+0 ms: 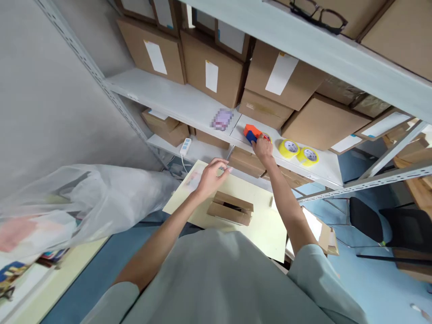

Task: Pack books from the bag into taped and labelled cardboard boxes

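Observation:
On the shelf ahead, my right hand has its fingers closed round an orange and blue tape gun. Part of a yellow tape roll shows beside those fingers. My left hand hovers over the far side of a pale yellow table, fingers bent and apart, with nothing seen in it. Below and between my arms lies a small brown cardboard box on that table, its top flaps partly parted over a dark gap.
Two yellow tape rolls sit right of my right hand. A blurred-out purple item lies left on the shelf. Cardboard boxes stand behind; a white power strip is lower left. Black chairs stand right.

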`<state>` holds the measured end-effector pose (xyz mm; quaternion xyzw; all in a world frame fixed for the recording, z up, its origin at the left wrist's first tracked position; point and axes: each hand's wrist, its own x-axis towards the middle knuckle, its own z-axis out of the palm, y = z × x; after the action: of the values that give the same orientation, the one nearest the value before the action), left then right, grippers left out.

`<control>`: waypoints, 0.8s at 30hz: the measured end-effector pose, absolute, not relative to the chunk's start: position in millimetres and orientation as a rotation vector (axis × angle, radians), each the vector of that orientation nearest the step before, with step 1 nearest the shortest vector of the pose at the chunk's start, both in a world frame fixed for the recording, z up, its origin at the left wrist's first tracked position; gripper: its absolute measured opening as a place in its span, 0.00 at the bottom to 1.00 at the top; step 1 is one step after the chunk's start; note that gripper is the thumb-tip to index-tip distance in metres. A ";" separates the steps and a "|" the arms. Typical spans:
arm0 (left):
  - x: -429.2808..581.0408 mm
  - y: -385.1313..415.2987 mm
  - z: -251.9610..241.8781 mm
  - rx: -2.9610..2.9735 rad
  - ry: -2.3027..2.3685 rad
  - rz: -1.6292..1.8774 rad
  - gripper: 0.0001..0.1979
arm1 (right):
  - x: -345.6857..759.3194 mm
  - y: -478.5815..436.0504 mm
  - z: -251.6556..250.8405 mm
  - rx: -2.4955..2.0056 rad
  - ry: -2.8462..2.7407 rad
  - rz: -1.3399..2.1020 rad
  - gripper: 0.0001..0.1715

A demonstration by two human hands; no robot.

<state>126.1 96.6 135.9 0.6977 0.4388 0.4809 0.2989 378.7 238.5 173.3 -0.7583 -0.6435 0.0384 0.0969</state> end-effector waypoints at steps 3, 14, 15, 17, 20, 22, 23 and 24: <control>108.7 74.8 121.0 1.746 1.178 1.309 0.14 | 373.4 195.7 174.3 -2.096 -2.052 0.220 0.30; 89.1 33.2 100.8 1.366 1.256 1.287 0.22 | 341.3 50.4 139.4 -1.653 -1.980 1.039 0.35; 88.1 31.0 103.4 1.352 1.254 1.273 0.23 | 340.8 45.2 138.7 -1.624 -1.974 1.085 0.35; 86.3 26.6 108.2 1.330 1.237 1.236 0.26 | 341.3 38.5 139.5 -1.584 -1.972 1.137 0.37; 84.5 21.8 112.0 1.296 1.201 1.192 0.28 | 344.1 33.6 144.2 -1.581 -1.998 1.131 0.38; 84.0 20.0 112.7 1.296 1.189 1.185 0.27 | 346.7 31.2 148.0 -1.582 -2.031 1.130 0.39; 83.9 19.4 113.0 1.303 1.187 1.188 0.26 | 348.2 29.8 149.7 -1.581 -2.048 1.134 0.39; 83.7 18.7 113.5 1.313 1.183 1.190 0.26 | 349.8 28.2 151.2 -1.580 -2.065 1.138 0.38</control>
<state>83.7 18.7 113.5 0.5393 0.4859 0.4885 0.4842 349.8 28.2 151.2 -0.5502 -0.7191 0.3965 0.1513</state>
